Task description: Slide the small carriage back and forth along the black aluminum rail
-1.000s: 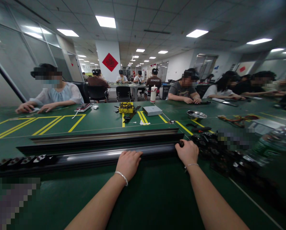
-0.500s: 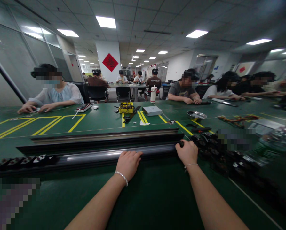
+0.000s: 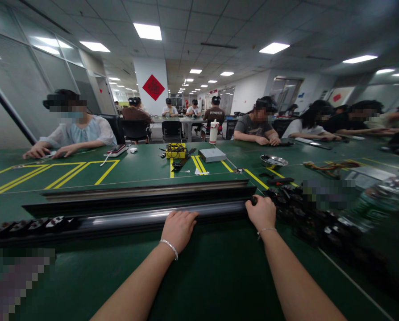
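Observation:
A long black metal rail (image 3: 126, 218) lies across the table in front of me, with several small black parts (image 3: 28, 226) lined up in its left end. My left hand (image 3: 179, 229) rests closed over the rail's middle, fingers curled across its far edge. At the right end, my right hand (image 3: 262, 214) is closed around a small black part (image 3: 253, 200) against the rail's end; most of that part is hidden by the fingers. Behind lie two more long dark rails (image 3: 142, 191), parallel to the first.
A pile of black parts (image 3: 300, 207) spreads to the right, near a plastic bottle (image 3: 376, 203). Farther back are a metal bowl (image 3: 274, 160), a grey box (image 3: 212, 154) and a yellow box with cables (image 3: 176, 150). Other people sit across the green table (image 3: 226, 267).
Almost nothing differs. Both of my hands keep the same hold, and the rails stay in place.

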{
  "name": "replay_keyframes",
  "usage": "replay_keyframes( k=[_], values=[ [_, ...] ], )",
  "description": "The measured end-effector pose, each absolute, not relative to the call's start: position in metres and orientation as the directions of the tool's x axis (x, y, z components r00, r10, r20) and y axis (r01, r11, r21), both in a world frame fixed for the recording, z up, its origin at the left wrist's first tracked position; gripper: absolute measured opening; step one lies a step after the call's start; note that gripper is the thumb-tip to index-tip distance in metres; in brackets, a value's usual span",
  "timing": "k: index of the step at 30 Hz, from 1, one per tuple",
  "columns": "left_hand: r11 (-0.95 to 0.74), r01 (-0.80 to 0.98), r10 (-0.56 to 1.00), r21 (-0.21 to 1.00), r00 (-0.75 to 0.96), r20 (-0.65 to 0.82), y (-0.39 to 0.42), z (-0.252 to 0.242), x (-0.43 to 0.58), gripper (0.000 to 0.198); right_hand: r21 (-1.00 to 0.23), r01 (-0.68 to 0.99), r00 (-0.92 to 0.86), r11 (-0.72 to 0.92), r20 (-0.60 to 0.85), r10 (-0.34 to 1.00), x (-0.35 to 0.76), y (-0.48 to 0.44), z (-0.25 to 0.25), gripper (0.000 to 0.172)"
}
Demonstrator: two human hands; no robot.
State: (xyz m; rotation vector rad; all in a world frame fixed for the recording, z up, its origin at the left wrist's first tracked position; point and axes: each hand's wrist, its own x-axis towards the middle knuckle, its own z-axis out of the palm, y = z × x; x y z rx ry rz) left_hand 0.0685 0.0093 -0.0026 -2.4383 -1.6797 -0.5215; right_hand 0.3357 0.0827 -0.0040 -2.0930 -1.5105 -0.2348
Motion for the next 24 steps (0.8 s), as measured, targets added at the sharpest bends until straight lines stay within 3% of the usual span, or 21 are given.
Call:
replay_keyframes(
  k=[24],
  values=[
    [-0.366,0.927,0.882,0.08,0.318,0.347,0.0088,-0.0013,0.0695,0.027,-0.362,0.905,0.382,-0.224,0.457,0.803,0.3374,0.081,-0.0117,0.041]
  ],
)
